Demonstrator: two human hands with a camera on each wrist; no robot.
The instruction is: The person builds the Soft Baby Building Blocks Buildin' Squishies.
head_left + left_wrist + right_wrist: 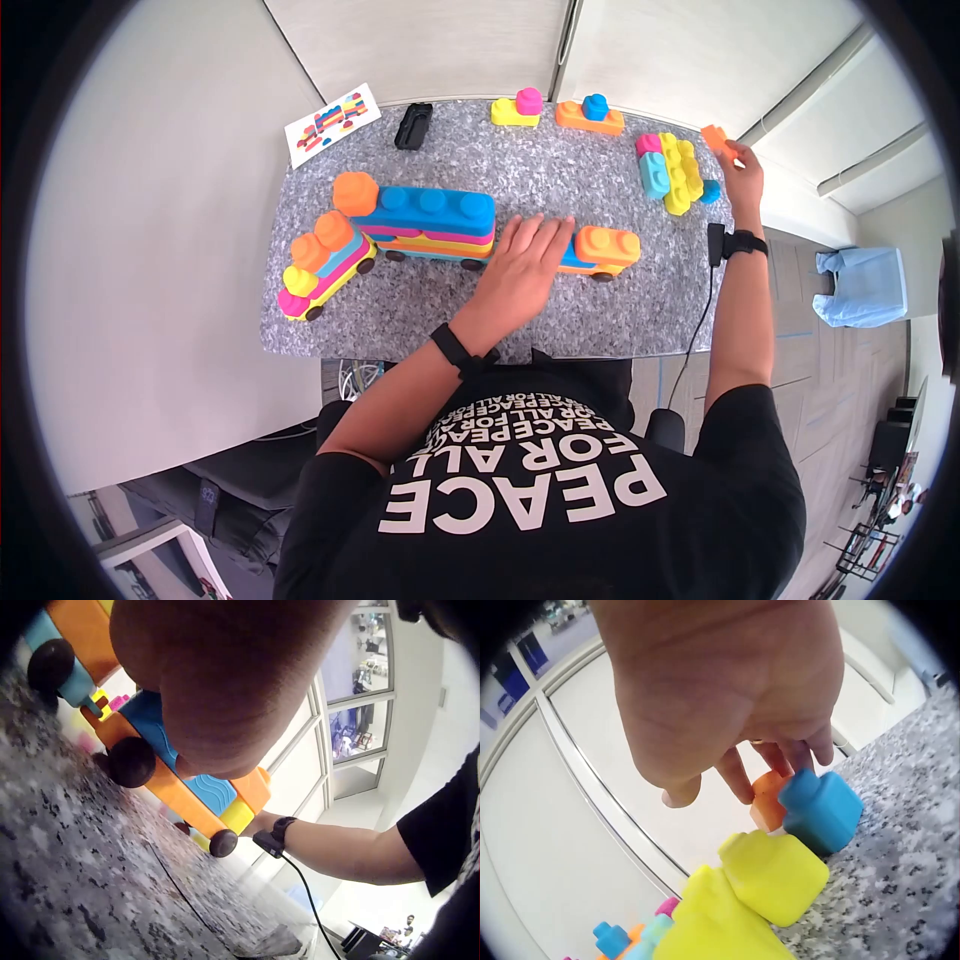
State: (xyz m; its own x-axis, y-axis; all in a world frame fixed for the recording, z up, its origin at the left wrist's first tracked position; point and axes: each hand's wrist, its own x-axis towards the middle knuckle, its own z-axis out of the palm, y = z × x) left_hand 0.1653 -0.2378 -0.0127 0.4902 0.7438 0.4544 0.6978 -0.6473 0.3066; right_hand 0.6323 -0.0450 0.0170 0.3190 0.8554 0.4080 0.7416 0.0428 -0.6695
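Note:
My left hand (pixel 525 265) rests across an orange and blue toy wagon (pixel 608 246), its fingers spread over the top and hiding the middle. In the left wrist view, the wagon's blue bed (pixel 212 793) and dark wheels (pixel 133 761) show below the hand. At the table's far right corner, my right hand (pixel 743 175) reaches to an orange block (pixel 713 137). In the right wrist view, the fingertips are right at this orange block (pixel 766 801), with the thumb apart from it. A blue block (pixel 829 814) and a yellow block (pixel 776 874) lie near that hand.
A long blue-topped wagon (pixel 425 212) and a smaller orange-topped one (pixel 330 262) stand left of my left hand. Along the back are a picture card (pixel 333 125), a black tray (pixel 413 127) and loose blocks (pixel 590 115). Yellow blocks (pixel 680 172) sit at right, near a cable (pixel 697 325).

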